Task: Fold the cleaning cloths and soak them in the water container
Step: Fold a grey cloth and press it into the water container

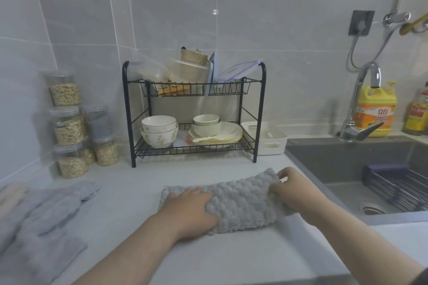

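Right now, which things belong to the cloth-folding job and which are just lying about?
Job: grey cloth, left hand pressing it, right hand pinching its edge, cloth pile.
Lying about: dish rack, bowls, jars, detergent bottle.

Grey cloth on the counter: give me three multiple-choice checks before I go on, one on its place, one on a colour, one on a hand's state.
1. Where does the grey textured cleaning cloth lie?
A) on a wire shelf
B) on the white counter, left of the dark sink
C) in a white tub

2. What colour is the plastic detergent bottle behind the chrome tap?
A) green
B) blue
C) yellow

3. What is the right hand doing?
A) pinching the cloth's right end
B) hanging open
C) holding a bowl

Key:
1 B, the cloth lies on the counter, outside the basin.
2 C, its body is yellow with an orange label.
3 A, the fingers curl in a grip on the cloth's edge.
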Motion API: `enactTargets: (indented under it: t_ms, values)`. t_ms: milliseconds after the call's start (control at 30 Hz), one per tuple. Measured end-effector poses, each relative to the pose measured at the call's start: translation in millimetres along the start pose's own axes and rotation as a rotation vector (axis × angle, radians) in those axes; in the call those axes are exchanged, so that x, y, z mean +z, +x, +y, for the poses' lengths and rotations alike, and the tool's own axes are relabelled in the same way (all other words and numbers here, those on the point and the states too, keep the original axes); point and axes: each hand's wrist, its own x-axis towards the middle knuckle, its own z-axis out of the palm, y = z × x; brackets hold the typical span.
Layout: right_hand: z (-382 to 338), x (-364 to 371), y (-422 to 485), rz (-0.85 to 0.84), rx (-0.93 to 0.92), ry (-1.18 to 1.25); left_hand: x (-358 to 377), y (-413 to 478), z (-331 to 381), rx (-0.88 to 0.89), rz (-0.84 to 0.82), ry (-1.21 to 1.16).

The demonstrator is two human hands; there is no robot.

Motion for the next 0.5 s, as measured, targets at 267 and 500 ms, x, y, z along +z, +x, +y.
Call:
enactTargets:
  t_ms: [267,500]
  values:
    - [-14,-8,-2,-0.077,0.052,0.237,18,11,35,0.026,-0.053,0.018]
    - [-46,-5,-10,-0.077,-0.040,0.261,9,-3,21,0.037,0.491,-0.347]
